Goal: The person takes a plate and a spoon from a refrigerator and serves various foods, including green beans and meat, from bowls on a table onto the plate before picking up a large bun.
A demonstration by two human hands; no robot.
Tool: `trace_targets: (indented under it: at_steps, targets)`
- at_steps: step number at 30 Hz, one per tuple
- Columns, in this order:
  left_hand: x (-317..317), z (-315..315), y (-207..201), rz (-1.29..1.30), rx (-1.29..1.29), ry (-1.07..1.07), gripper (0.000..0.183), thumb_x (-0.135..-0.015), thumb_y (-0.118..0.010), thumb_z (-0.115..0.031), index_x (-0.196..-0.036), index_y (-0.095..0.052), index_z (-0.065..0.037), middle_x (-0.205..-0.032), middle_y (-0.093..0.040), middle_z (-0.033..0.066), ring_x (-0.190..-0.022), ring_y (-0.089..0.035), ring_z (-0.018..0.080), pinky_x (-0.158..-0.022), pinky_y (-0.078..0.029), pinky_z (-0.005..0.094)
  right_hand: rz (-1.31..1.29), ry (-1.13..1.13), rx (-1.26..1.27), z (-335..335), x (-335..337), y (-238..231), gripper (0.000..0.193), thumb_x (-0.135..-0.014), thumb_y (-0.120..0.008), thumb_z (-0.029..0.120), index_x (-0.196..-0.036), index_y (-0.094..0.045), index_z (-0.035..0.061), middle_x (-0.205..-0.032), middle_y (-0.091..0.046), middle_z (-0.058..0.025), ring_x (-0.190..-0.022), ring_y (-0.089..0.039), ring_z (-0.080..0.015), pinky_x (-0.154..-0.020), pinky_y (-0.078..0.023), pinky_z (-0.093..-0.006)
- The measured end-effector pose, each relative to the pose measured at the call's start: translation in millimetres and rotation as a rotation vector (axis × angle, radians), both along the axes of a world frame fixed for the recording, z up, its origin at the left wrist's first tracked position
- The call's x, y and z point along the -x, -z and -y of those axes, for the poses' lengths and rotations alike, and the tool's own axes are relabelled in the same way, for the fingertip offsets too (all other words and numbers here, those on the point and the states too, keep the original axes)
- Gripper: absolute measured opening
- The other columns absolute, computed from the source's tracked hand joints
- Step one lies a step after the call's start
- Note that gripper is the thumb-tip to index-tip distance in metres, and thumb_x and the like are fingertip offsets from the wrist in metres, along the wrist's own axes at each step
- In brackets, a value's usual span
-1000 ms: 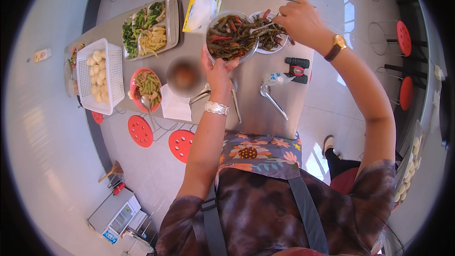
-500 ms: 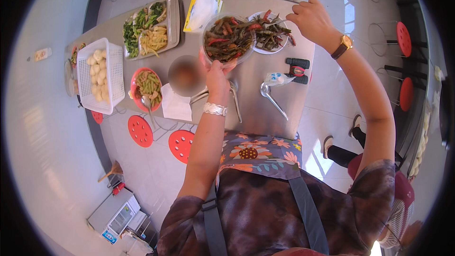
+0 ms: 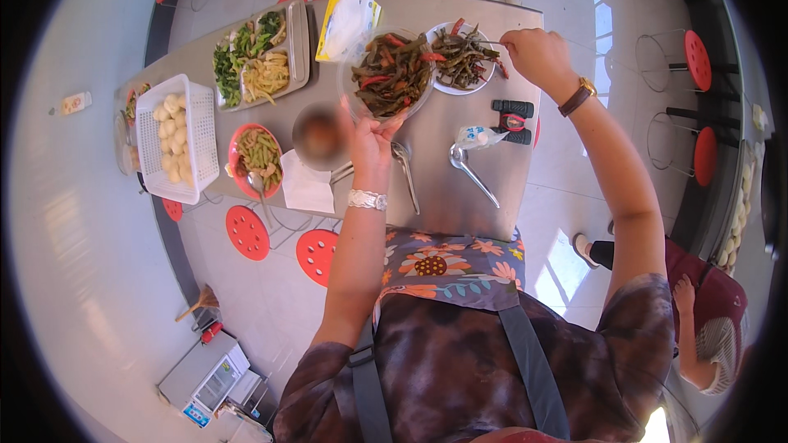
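Note:
In my left hand is a clear round plastic tub, gripped by its near side. Dark green and red cooked vegetables fill it. My right hand is closed around the end of a thin metal utensil, most of it hidden, so its kind is unclear. The utensil's visible shaft reaches over a white bowl heaped with similar vegetables. That bowl stands just right of the tub. Two metal spoons lie nearer to me, one by my left wrist and one farther right.
On the steel table are a divided metal tray of greens, a white basket of pale round pieces, a red bowl of green beans, a tissue box and a black strapped item. Red stools surround it. A person stands at right.
The tub has shifted slightly left and nearer to me. My right hand has come down a little toward me with the utensil. The person at the right has moved.

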State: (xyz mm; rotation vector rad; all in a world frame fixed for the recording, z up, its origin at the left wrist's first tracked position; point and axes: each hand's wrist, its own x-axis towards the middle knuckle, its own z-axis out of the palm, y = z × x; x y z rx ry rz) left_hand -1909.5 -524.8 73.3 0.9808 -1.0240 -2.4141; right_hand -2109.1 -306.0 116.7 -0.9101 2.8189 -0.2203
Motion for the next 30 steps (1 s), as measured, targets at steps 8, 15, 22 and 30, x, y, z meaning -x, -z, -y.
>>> trace_targets:
  at_steps: [8,15,22,30]
  targets:
    - [-1.4,-8.8,-12.2,0.048,-0.148,-0.096,0.067,-0.08,-0.05,-0.008,-0.137,-0.018,-0.025,-0.116,-0.037,0.0184,-0.086,-0.058,0.0366,-0.082,-0.049,0.0533,0.378,0.398,0.245,-44.1,3.7,26.0,0.023,-0.077,-0.053,0.02,-0.093,-0.067,0.0125,-0.083,-0.064,-0.0118,-0.078,-0.061,-0.0239,-0.069,-0.047,-0.0329]
    - [-21.5,-8.3,0.7,0.016,-0.3,-0.011,0.077,-0.068,-0.035,0.007,-0.135,-0.016,-0.026,-0.126,-0.036,0.0215,-0.097,-0.052,0.0499,-0.069,-0.057,0.0466,0.816,0.607,0.816,-45.8,-30.2,20.5,0.023,-0.084,-0.051,0.016,-0.094,-0.064,0.0005,-0.064,-0.048,0.0046,-0.055,-0.036,-0.0048,-0.051,-0.031,-0.018]
    - [-49.9,-16.2,-15.6,-0.086,-0.225,-0.035,0.077,-0.068,-0.034,0.008,-0.137,-0.012,-0.019,-0.128,-0.035,0.0213,-0.095,-0.055,0.0457,-0.072,-0.055,0.0493,0.778,0.327,0.856,-24.4,-64.1,-30.4,0.02,-0.087,-0.05,0.012,-0.096,-0.061,-0.0013,-0.062,-0.041,0.007,-0.056,-0.033,-0.0013,-0.049,-0.026,-0.017]
    - [-164.9,-18.3,-58.6,0.076,-0.025,-0.059,0.078,-0.068,-0.032,0.011,-0.139,-0.013,-0.014,-0.14,-0.022,0.0184,-0.091,-0.06,0.0327,-0.066,-0.057,0.0391,0.581,-0.057,0.428,8.2,-168.0,-71.5,0.016,-0.081,-0.053,0.007,-0.093,-0.061,0.0007,-0.059,-0.055,-0.0066,-0.05,-0.048,-0.0093,-0.048,-0.039,-0.0279]
